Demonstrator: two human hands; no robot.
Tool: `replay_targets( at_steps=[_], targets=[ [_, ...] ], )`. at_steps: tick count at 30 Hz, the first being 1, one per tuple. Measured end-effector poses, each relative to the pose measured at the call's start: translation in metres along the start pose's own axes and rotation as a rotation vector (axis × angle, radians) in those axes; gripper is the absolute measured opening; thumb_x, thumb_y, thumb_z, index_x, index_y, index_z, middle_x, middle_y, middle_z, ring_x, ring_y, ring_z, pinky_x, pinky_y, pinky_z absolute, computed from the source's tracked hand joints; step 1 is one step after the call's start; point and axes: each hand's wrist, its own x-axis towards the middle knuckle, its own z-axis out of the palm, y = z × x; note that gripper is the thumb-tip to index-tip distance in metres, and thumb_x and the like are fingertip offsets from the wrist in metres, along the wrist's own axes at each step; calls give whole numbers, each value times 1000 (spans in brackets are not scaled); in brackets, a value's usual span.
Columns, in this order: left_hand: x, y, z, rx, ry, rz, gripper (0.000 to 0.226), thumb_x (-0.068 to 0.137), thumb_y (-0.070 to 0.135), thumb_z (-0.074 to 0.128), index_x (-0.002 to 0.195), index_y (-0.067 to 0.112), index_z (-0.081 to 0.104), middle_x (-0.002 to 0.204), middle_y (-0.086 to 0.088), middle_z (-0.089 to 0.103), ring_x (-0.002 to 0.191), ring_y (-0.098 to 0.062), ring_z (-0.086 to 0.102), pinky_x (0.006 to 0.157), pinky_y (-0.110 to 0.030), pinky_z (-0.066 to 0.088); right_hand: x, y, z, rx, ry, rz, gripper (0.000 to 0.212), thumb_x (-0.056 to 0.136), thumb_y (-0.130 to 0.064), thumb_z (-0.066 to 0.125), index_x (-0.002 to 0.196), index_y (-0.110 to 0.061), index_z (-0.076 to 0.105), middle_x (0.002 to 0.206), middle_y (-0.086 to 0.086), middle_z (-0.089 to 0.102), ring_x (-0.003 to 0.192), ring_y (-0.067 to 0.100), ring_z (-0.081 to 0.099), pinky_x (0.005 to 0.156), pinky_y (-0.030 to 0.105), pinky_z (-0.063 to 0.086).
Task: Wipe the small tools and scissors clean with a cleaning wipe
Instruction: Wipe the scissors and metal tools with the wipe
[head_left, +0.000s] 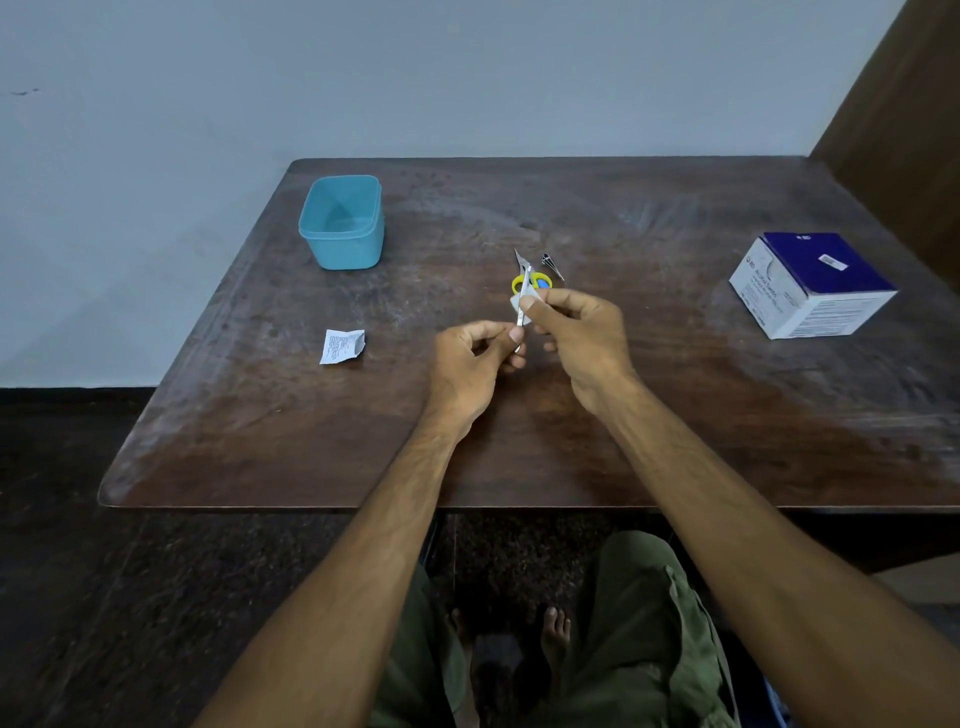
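Dark wood forms the desk (675, 415), which carries one blue tub, one torn packet, one box, one pair of scissors and one small dark tool, with a further metal tool and one wipe held above it. One slim metal tool (522, 301) stands nearly upright between the two hands at the desk's centre, its pointed end toward the far side. Left hand (470, 366) pinches the tool's near end between thumb and curled fingers (496, 332). Right hand (582, 332) pinches the white cleaning wipe (524, 304) around the tool's middle, thumb pressed toward the forefinger, the wipe folded over the shaft. Scissors (532, 283) with one yellow and one blue handle loop lie on the desk just beyond the right hand, partly hidden behind the tool and the wipe. Small dark pointed tool (553, 265) lies just right of the scissors; its type cannot be told. Torn white wipe packet (341, 346) lies to the left of the left hand, well apart from it. Open blue plastic tub (343, 222) stands at far left. White and dark blue box (813, 283) stands at far right, well apart from the hands.
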Motion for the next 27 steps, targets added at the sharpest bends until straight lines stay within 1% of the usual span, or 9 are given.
replay_targets(
  at_steps=[3, 6, 7, 9, 11, 17, 20, 23, 27],
  targets=[
    [0, -2, 2, 26, 8, 6, 9, 90, 8, 65, 87, 1, 70, 65, -2, 65, 55, -7, 59, 60, -20, 52, 9, -12, -2, 70, 20, 32, 3, 81, -20, 74, 80, -20, 72, 79, -2, 66, 64, 4, 51, 56, 19, 40],
    [0, -3, 3, 28, 30, 5, 11, 90, 8, 65, 89, -2, 70, 66, -4, 65, 54, -7, 59, 60, -20, 52, 13, -15, -1, 74, -15, 53, 4, 82, -21, 73, 79, -19, 71, 82, 2, 66, 66, 6, 52, 57, 20, 40],
    [0, -3, 3, 27, 35, 6, 12, 90, 8, 65, 90, -3, 70, 66, -5, 66, 54, -6, 59, 60, -20, 52, 11, -12, -1, 50, -37, 53, 5, 83, -22, 73, 81, -17, 72, 81, 2, 65, 64, 6, 51, 56, 20, 39],
    [1, -3, 2, 39, 35, 11, 13, 90, 8, 65, 92, -4, 70, 68, -7, 66, 54, -6, 59, 59, -20, 52, 4, -5, 0, 1, -58, 36, 10, 84, -22, 72, 86, -13, 74, 70, -2, 61, 59, 3, 49, 52, 17, 38],
    [0, -4, 3, 66, 30, 16, 13, 90, 8, 65, 93, -3, 71, 69, -7, 67, 55, -7, 60, 59, -20, 52, 1, -1, -3, -41, -38, 12, 14, 84, -22, 71, 89, -10, 75, 64, -6, 58, 55, 1, 48, 49, 14, 38],
    [0, -3, 5, 56, 56, 17, 10, 90, 11, 66, 88, 2, 71, 67, -3, 67, 55, -7, 61, 58, -19, 51, 8, -4, -6, -28, -11, 14, 10, 80, -23, 75, 84, -14, 74, 79, 1, 65, 58, 0, 51, 52, 14, 40],
    [-4, 1, 4, 17, -11, 12, 17, 93, 14, 63, 85, 1, 69, 69, -5, 67, 57, -9, 62, 59, -21, 53, 13, -4, -2, 60, -28, 50, 16, 82, -20, 74, 94, -8, 74, 88, 4, 69, 61, 3, 53, 55, 19, 41],
    [-6, 4, -3, -69, -100, -21, 19, 96, 14, 57, 85, 3, 69, 71, -3, 69, 60, -10, 65, 62, -21, 54, 13, -2, 0, 182, -70, 64, 13, 85, -15, 70, 94, -6, 73, 81, 7, 64, 56, 6, 51, 53, 21, 42],
    [-7, 6, -6, -108, -86, -16, 13, 92, 10, 62, 82, 8, 71, 68, 0, 70, 60, -10, 66, 63, -21, 55, 10, -1, 3, 218, -88, 48, 4, 85, -12, 70, 88, -10, 72, 67, -2, 58, 59, 6, 50, 54, 19, 42]
  ],
)
